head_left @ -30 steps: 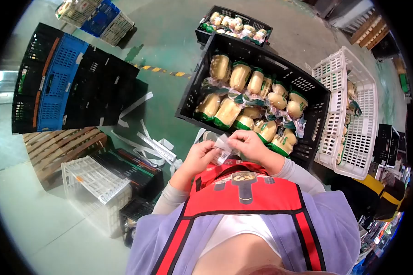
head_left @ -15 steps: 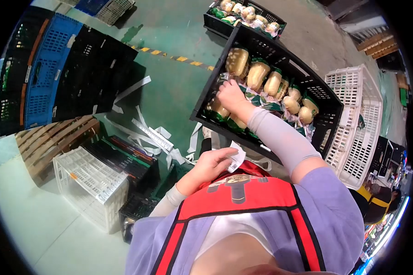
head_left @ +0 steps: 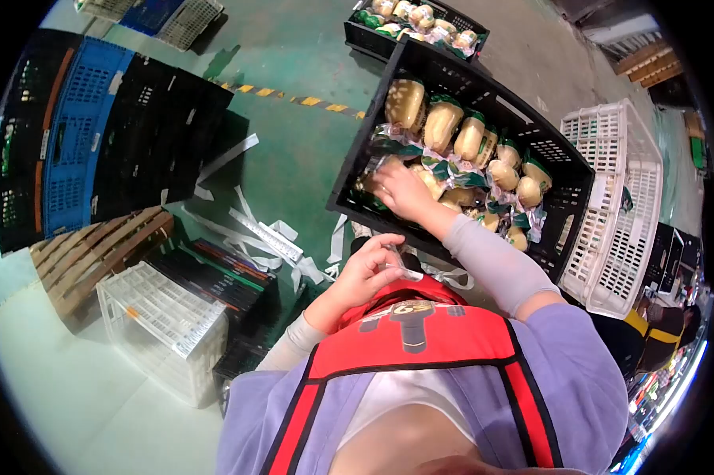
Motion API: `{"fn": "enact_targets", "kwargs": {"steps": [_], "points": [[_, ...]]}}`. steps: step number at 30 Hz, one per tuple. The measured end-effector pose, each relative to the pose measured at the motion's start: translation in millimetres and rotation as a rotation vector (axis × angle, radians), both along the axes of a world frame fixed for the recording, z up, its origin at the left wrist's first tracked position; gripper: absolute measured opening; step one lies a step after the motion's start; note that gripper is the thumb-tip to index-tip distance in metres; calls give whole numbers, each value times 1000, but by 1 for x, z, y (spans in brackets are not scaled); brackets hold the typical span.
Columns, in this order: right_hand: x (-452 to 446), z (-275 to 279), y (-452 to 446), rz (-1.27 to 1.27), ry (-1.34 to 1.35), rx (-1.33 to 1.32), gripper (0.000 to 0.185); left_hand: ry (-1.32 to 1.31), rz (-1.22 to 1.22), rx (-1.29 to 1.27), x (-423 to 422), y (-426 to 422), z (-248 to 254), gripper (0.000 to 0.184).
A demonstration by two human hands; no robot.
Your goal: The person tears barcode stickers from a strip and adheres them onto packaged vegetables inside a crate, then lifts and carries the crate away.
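Note:
A black plastic crate point(head_left: 559, 127) holds rows of pale yellow vegetables point(head_left: 442, 127) in clear and green printed wrapping; their exact kind is unclear. My right hand point(head_left: 404, 190) reaches into the crate's near left part. Its fingers are stretched over a wrapped pack there and touch it, with the fingertips partly hidden by glossy plastic. In front of my red apron point(head_left: 412, 336), my left hand point(head_left: 366, 273) is curled with thumb and fingers pinching a small white slip point(head_left: 408, 274), apparently paper or a label. This hand is just outside the crate's near edge.
White crates point(head_left: 610, 206) stand against the right side. Behind is another black crate point(head_left: 365, 36) of wrapped vegetables. At left are stacked black and blue crates point(head_left: 88, 142), a wooden pallet point(head_left: 96, 253) and a white crate point(head_left: 163, 317). Loose white strips point(head_left: 266, 237) litter the green floor.
My right hand has moved down toward the crate's near side, uncovering packs behind it. My left hand has curled and turned, so less of the white slip shows.

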State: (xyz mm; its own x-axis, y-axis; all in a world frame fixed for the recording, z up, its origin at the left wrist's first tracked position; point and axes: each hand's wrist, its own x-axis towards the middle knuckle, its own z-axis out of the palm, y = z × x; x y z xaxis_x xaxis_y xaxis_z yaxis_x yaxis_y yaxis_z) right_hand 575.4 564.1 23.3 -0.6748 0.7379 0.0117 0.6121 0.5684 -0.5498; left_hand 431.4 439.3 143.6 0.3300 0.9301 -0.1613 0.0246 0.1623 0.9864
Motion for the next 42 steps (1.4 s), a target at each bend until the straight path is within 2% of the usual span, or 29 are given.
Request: {"fn": "enact_targets", "kwargs": {"steps": [1,2,3,4,5,7,8,9,11,13,15,17,19,21,22,24,25,27,29,30,34,37,38,40,42], "points": [[-4,-1,4,-91,103,245,33,3,-10,-1,3,0,-2,4],[-5,-2,9,-45,-16,128,37,-22,-50,9,5,-1,-4,5],[-3,-2,11,-50,-11,120,37,-46,-86,16,8,-3,-4,7],[-3,-4,13,-20,-153,49,38,-190,-128,-166,12,-5,-3,12],[-3,-5,13,17,-292,-21,38,-409,-49,-434,19,-12,-3,15],[-1,0,9,-76,-176,101,37,-348,11,-453,25,-21,-17,17],[4,20,7,-119,-40,-12,34,-352,14,-448,25,-22,-18,17],[12,45,0,-165,90,-123,31,-297,125,-461,26,-23,-19,16],[36,72,-27,-273,214,-649,26,-238,313,-453,27,-24,-22,18],[51,114,-59,-317,442,-969,21,-259,406,-377,24,-17,-20,20],[50,138,-83,-403,615,-1106,15,-243,425,-358,24,-9,-16,22],[52,134,-94,-409,638,-1072,14,-173,425,-319,26,-3,-12,22],[51,131,-98,-530,628,-985,17,-147,346,-306,26,-2,-13,17],[54,118,-99,-546,624,-954,18,-496,314,-361,30,0,-7,17],[54,117,-100,-589,706,-950,17,-431,246,-316,29,-2,-6,27],[52,117,-100,-623,795,-959,19,-356,204,-290,35,-9,-9,29],[55,116,-101,-614,674,-899,18,-347,213,-271,36,-15,-18,28],[60,119,-99,-559,566,-811,13,-91,140,-258,30,-19,-17,24],[62,117,-92,-465,471,-638,10,-164,230,-386,31,-22,-21,16],[59,120,-89,-476,484,-637,11,-171,241,-431,27,-23,-24,16],[65,104,-60,-832,535,-704,17,-88,136,-420,13,-27,-29,18],[85,60,-25,-894,499,-570,32,-186,15,-574,5,-29,-22,17],[89,43,-14,-856,355,-548,37,-272,0,-566,5,-32,-26,16],[72,26,-2,-836,277,-519,34,-337,-52,-533,4,-33,-28,15],[58,3,2,-797,130,-365,27,-377,-63,-540,3,-31,-28,15]]}}
